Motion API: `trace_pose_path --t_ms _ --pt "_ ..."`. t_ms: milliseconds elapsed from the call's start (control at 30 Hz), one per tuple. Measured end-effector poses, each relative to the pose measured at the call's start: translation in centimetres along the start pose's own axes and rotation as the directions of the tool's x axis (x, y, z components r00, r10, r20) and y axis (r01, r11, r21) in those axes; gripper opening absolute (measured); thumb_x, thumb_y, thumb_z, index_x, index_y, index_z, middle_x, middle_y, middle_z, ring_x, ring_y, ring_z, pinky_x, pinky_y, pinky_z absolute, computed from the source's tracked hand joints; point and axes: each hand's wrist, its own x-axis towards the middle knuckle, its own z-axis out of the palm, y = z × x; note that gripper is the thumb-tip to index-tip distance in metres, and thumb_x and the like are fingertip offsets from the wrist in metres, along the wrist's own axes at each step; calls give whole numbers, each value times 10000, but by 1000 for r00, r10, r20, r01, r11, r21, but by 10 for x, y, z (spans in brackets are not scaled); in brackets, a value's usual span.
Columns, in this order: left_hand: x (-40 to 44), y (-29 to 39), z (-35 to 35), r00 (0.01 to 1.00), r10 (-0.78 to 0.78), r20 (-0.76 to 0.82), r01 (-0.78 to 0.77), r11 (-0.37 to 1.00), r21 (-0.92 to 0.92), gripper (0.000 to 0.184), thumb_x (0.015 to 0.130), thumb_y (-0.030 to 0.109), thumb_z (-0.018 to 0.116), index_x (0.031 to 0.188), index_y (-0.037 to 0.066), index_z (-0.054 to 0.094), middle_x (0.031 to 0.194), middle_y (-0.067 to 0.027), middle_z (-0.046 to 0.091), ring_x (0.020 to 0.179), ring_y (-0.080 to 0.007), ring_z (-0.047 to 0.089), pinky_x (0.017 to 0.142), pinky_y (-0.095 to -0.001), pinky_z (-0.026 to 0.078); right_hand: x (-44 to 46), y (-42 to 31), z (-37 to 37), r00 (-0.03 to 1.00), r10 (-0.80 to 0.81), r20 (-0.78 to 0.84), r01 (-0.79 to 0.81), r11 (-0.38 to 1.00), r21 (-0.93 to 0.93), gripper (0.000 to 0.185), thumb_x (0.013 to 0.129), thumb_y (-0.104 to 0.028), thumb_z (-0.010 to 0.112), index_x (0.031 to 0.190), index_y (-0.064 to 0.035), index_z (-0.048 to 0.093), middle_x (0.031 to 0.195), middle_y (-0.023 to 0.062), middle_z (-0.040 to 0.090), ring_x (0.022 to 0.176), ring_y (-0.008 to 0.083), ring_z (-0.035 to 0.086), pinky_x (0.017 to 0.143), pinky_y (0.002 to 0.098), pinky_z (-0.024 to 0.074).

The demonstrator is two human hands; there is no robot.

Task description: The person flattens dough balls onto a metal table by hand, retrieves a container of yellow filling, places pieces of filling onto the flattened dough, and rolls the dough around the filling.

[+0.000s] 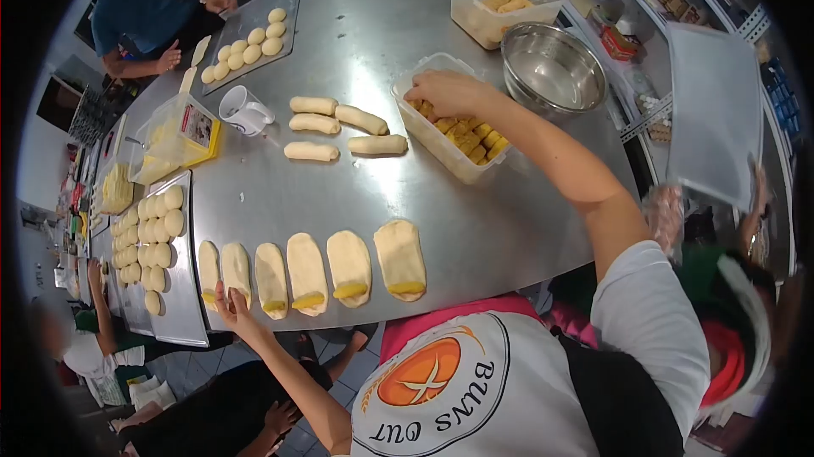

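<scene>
My right hand (451, 94) reaches into a clear plastic tub (415, 129) of yellow-brown filling pieces (471, 139). Its fingers curl down around a piece at the far left end, fingertips partly hidden. On the near edge of the steel table, my left hand (235, 309) rests at the lower end of a flattened dough strip (236, 266), thumb and fingers apart. Several more strips, such as the rightmost dough strip (399, 253), lie in a row beside it, each with a yellow filling stick (406, 287) across its near end. Rolled dough logs (377, 145) lie farther back.
A steel bowl (555, 71) and a second tub (475, 20) stand at the back right. Trays with dough balls (253, 43) lie at the back left and left. A white mug (244, 111) stands near yellow-based containers (182, 135). Other people (140, 8) work around the table.
</scene>
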Motion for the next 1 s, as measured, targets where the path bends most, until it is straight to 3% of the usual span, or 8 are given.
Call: trace_pose_path --t_ms 133,367,467,600,700,833,933,1000 --pt "-13 -2 -8 998 -62 -22 62 998 -3 357 877 118 531 1230 88 490 1138 -86 515 992 -133 491 834 -262 404 -1 -1 0 993 -102 -51 91 979 -184 425 686 -187 684 1087 -92 576 973 106 540 978 261 507 808 360 425" --pt "-20 -6 -8 989 -126 -78 127 992 1 318 881 121 532 1198 108 512 1235 -16 476 1043 -121 470 830 -267 390 1 15 2 958 -252 -137 239 965 -105 358 721 -236 641 1031 -68 578 950 133 533 923 305 518 776 390 429" --pt "-21 1 -5 987 -125 -96 118 990 -75 303 883 128 537 1185 103 519 1203 -7 494 1019 -97 478 818 -259 393 5 25 -1 984 -164 -66 168 983 70 372 768 -253 614 1072 -46 563 1047 131 540 1005 303 506 820 380 422" --pt "-26 8 -14 985 -95 -141 80 991 -104 298 888 136 537 1181 91 514 1179 -7 510 1014 -81 485 812 -244 383 -2 29 -8 987 -69 -143 105 959 263 409 814 -288 589 1122 -23 539 1115 100 539 1050 242 502 877 335 409" --pt "-29 7 -27 976 -94 -197 71 990 -119 300 891 138 533 1185 89 500 1179 2 516 1024 -81 491 824 -239 371 -8 31 -22 991 130 12 -109 768 631 462 822 -379 606 1126 -33 561 991 79 591 927 163 550 824 286 417" --pt "-29 -2 -40 968 -92 -235 54 985 -164 310 889 147 537 1191 96 490 1203 6 504 1034 -88 493 832 -253 372 -21 28 -30 952 169 -256 87 650 755 442 840 -350 603 1130 -20 553 947 29 581 865 116 554 780 259 456" --pt "-27 -9 -38 964 -130 -231 84 976 -200 310 892 168 532 1192 103 487 1200 6 507 1053 -89 492 842 -273 365 -31 4 -39 950 197 -244 133 453 882 430 840 -321 613 1139 -21 545 944 24 585 850 102 555 769 246 468" --pt "-26 -7 -31 971 -140 -192 100 973 -206 316 891 178 536 1194 101 486 1196 6 510 1066 -96 490 849 -282 353 -31 -3 -41 946 193 -260 127 520 845 398 823 -271 626 1125 -21 552 927 48 597 848 100 560 743 250 470"
